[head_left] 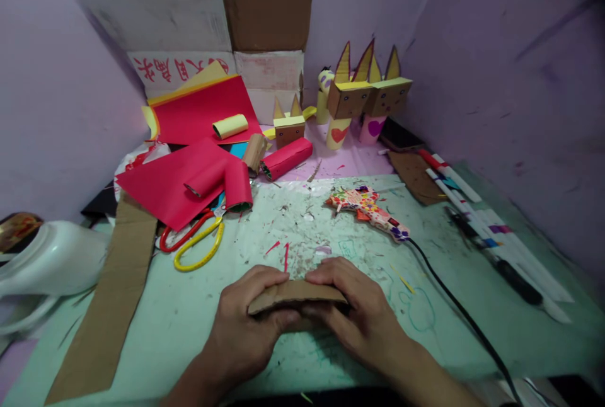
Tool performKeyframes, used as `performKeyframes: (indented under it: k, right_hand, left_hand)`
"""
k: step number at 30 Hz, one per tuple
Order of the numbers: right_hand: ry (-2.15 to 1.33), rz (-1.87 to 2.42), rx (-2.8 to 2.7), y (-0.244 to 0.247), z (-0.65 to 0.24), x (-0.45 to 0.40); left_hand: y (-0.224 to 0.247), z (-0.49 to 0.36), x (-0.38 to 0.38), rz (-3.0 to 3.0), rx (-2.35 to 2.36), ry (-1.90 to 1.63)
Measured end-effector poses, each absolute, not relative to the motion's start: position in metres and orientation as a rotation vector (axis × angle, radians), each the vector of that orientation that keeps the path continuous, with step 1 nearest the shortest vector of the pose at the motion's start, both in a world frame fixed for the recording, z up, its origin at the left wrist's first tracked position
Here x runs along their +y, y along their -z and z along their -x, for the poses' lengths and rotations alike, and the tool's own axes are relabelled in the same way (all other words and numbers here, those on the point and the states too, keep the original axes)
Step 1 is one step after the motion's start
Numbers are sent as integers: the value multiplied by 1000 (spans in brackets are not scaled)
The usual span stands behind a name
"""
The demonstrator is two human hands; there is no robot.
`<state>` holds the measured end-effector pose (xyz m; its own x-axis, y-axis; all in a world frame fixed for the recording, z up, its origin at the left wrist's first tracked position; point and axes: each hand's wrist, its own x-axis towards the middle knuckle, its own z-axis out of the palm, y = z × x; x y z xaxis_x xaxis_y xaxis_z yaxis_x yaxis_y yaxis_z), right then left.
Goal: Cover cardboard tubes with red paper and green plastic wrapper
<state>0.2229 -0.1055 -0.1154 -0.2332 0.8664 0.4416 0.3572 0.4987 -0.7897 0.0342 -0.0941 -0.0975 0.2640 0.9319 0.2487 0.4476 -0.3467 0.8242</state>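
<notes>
Between my two hands is a small piece of brown cardboard (297,292), bowed upward in the middle, above the near part of the green tabletop. My left hand (248,319) grips its left end, fingers on top and thumb beneath. My right hand (354,306) holds the right end in the same way. Beyond the hands lies a glue gun (366,208) with a floral pattern and a black cord. Scissors (201,246) with red and yellow handles rest to the left, their blades partly covered by red paper (174,183).
Red rolls (286,158) and a long cardboard strip (111,293) lie on the table. A white jug (57,259) is at the left edge. Cardboard-headed figures (350,101) stand at the back. Markers (456,177) and a black-handled knife (520,281) lie at right.
</notes>
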Motion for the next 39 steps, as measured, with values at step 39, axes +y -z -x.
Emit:
performKeyframes:
  k: [39]
  right_hand:
    - [93,811,-2376,119,-219,-113]
  left_hand:
    - [63,-34,-53,-2027,1475,-293]
